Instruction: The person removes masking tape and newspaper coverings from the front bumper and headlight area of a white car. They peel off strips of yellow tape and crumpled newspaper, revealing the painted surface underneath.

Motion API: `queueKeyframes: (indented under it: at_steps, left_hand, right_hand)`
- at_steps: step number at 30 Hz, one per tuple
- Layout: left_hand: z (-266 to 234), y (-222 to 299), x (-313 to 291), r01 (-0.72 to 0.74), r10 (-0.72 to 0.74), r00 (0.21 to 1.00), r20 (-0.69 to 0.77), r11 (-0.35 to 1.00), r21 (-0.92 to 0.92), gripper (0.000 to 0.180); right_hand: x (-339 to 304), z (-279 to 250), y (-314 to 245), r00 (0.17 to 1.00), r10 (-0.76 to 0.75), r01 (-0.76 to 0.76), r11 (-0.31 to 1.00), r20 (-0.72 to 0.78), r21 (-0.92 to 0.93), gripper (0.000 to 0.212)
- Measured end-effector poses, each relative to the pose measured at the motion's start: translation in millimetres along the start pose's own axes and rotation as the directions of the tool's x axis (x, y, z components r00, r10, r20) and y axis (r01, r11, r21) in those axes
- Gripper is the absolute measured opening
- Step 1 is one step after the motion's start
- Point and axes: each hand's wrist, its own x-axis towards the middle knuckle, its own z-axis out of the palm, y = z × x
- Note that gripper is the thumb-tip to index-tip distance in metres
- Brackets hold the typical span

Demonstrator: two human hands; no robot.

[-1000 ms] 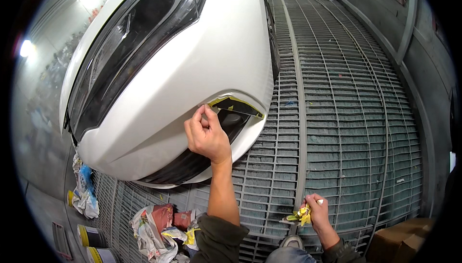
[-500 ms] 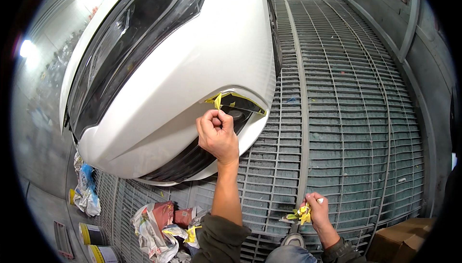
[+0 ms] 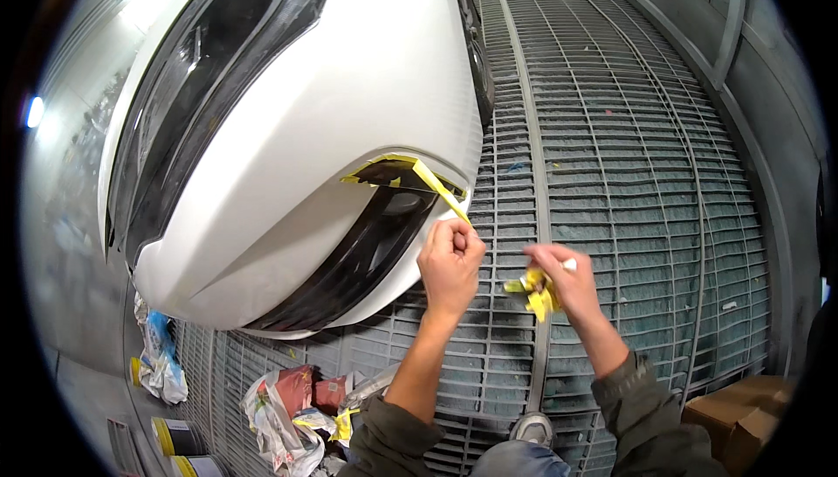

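The front corner of a white car bumper [image 3: 362, 84] fills the left and middle. Yellow masking tape [image 3: 371, 165] lines the upper edge of a dark recess [image 3: 397, 202] in it. My left hand [image 3: 451, 274] pinches the end of a tape strip [image 3: 441, 187], which stretches up and left to the recess, partly peeled off. Lower right, my right hand [image 3: 578, 285] is closed on a wad of crumpled yellow tape [image 3: 541, 298]. A small white-tipped thing [image 3: 569, 265] also sticks out of that hand; its kind is hidden.
Metal floor grating [image 3: 628, 215] runs along the right beside a grey wall [image 3: 777, 119]. Crumpled masking paper and plastic [image 3: 279, 416] lie at the lower left, near several yellow-rimmed cans [image 3: 177, 436]. A cardboard box [image 3: 738, 416] stands lower right. My shoe [image 3: 532, 429] rests on the grating.
My left hand has moved right and slightly down, drawing a longer tape strip away from the recess. My right hand has risen with its tape wad. The view has shifted slightly.
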Motion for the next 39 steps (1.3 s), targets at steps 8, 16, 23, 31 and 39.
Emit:
queueKeyframes:
  at_steps: [8,16,23,31,39]
  left_hand:
    - [60.3,-11.7,-57.9,0.103,-0.09,0.968,0.236,0.994,-0.043,0.013]
    - [84.7,-30.3,-96.8,0.463,-0.326,0.783,0.529,0.874,-0.146,0.013]
    - [66.1,-52.7,-86.8,0.817,-0.571,0.489,0.659,0.565,-0.117,0.041]
    - [58.2,-55.7,-68.8,0.769,-0.608,0.64,0.47,0.519,-0.374,0.025]
    - [37.5,-22.9,-102.4,0.852,-0.4,0.342,0.85,0.514,-0.102,0.021]
  right_hand:
    - [73.1,5.0,-4.7,0.991,0.04,0.035,0.848,0.131,-0.528,0.036]
    - [53.8,-63.7,61.3,0.996,0.079,-0.085,0.857,-0.035,-0.508,0.03]
    - [-5.4,-64.4,66.6,0.989,0.133,-0.151,0.9,-0.072,-0.408,0.026]
    - [-81.6,-29.4,68.4,0.979,0.201,-0.201,0.946,-0.024,-0.253,0.016]
    - [-64.3,-35.9,74.3,0.991,0.01,0.012,0.987,-0.134,0.161,0.059]
